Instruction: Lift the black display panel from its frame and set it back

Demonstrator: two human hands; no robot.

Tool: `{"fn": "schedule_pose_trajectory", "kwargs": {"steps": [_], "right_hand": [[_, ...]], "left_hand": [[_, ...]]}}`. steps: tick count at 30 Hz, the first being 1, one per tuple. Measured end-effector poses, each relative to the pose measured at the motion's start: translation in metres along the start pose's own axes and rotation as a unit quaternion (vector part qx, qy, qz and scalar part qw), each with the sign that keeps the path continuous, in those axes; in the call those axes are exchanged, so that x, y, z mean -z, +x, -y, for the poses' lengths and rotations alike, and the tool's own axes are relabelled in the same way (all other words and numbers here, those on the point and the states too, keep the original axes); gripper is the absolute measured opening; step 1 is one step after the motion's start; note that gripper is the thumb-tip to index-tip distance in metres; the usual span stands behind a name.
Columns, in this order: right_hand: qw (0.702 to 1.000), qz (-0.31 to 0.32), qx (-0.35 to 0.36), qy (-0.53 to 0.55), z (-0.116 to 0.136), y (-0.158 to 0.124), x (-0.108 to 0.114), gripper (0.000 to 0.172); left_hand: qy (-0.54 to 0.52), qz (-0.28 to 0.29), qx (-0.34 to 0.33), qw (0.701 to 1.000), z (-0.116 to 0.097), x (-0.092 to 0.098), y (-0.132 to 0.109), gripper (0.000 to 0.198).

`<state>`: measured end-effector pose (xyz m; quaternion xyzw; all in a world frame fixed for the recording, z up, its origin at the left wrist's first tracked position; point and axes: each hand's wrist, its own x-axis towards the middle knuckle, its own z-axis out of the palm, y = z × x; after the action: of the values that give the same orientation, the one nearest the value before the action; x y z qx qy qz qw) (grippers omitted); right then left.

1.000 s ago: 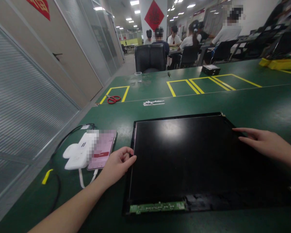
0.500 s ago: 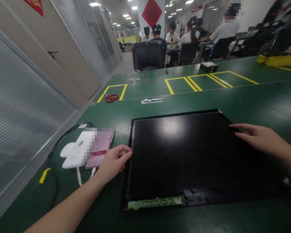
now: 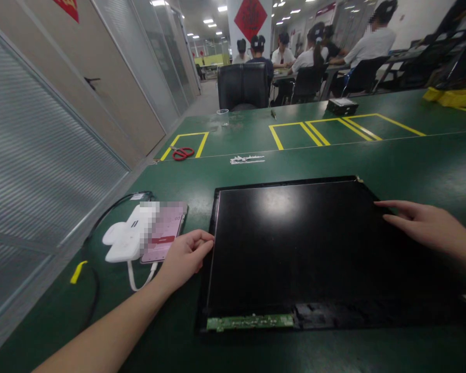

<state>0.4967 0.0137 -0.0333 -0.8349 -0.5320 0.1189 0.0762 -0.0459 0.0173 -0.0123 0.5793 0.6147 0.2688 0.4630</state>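
A large black display panel lies flat on the green table, with a narrow green circuit strip along its near edge. My left hand rests at the panel's left edge, fingers curled and the fingertips touching the frame. My right hand lies at the panel's right edge with its fingers stretched out flat on the frame. Neither hand holds anything loose.
Left of the panel lie a phone, a white power bank and a black cable. Farther back are red scissors, a clear cup, a black box and yellow marked squares. Several people sit at tables beyond.
Both hands stay at the panel's edges. The view has shifted slightly; the panel and hands look unmoved on the table.
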Motion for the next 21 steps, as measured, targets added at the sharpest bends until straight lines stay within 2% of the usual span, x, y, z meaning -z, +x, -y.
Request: {"fn": "schedule_pose_trajectory", "kwargs": {"steps": [4, 21], "right_hand": [[1.0, -0.003, 0.025, 0.004, -0.0059, 0.002, -0.0023, 0.072], [1.0, 0.015, 0.004, 0.008, -0.0022, 0.0001, 0.001, 0.071]], "left_hand": [[0.005, -0.005, -0.006, 1.0, -0.0015, 0.0, -0.0006, 0.039], [0.061, -0.002, -0.042, 0.997, 0.0012, -0.0002, -0.0031, 0.04]]}}
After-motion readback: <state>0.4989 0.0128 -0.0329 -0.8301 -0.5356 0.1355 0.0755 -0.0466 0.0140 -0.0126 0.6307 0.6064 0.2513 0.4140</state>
